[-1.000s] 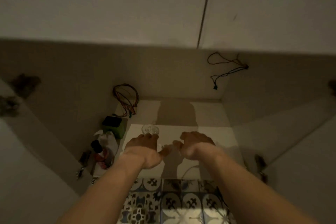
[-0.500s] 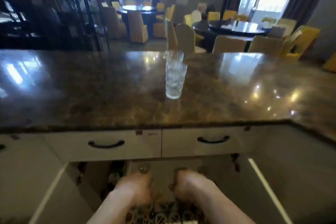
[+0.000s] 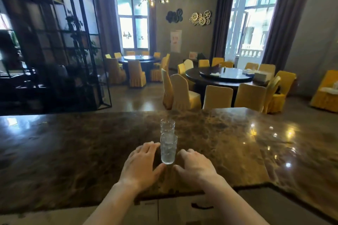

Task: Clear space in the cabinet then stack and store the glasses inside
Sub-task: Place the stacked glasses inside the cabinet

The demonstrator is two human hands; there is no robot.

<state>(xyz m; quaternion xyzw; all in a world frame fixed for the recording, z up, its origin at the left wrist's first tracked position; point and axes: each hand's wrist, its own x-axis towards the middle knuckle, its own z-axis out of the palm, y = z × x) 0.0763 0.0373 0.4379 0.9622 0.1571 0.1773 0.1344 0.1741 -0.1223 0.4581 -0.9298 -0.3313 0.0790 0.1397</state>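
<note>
Clearly brittle and slippery, the stacked glasses [image 3: 168, 144] stand between the open left hand [image 3: 141, 166] and open right hand [image 3: 196, 167]; best gripped low, steadying the top.

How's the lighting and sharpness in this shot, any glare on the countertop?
Head view: bright windows blow out; glossy brown marble countertop carries glare spots at right; the stack of clear textured glasses is fairly sharp, both hands slightly soft; wide-angle lens bows the edges.

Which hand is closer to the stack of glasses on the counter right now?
Left, narrowly. The left hand has fingers and thumb right against the stack of glasses, seemingly touching its base. The right hand sits just beside it, with a small gap.
</note>
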